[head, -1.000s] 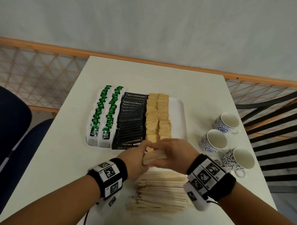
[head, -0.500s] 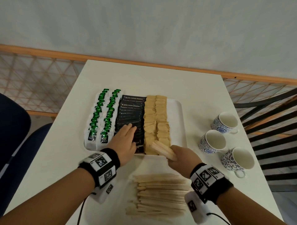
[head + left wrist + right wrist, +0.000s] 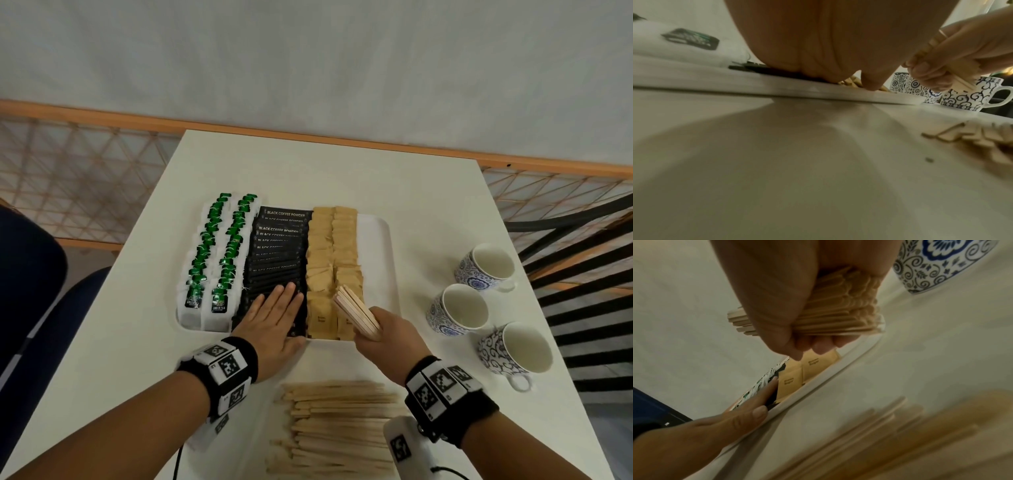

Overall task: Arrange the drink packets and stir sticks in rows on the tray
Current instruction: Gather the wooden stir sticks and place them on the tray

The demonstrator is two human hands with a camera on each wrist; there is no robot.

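A white tray (image 3: pixel 376 246) holds rows of green tea packets (image 3: pixel 219 253), black coffee packets (image 3: pixel 279 246) and brown sugar packets (image 3: pixel 332 253). Flat on the near end of the black coffee row lies my left hand (image 3: pixel 274 315), fingers straight. My right hand (image 3: pixel 387 337) grips a bundle of wooden stir sticks (image 3: pixel 356 311) above the tray's near right corner, over the sugar packets; in the right wrist view the bundle (image 3: pixel 838 311) sits in my curled fingers. A loose pile of stir sticks (image 3: pixel 339 428) lies on the table near me.
Three blue-patterned white cups (image 3: pixel 457 308) stand on the table to the right of the tray. The tray's right strip is bare. A wooden rail and lattice run behind the white table (image 3: pixel 308 164). A dark blue chair (image 3: pixel 30 274) is at left.
My hands parted: the left moved from the stick bundle onto the black coffee packets and flattened. The right carried the bundle forward over the tray's near right corner.
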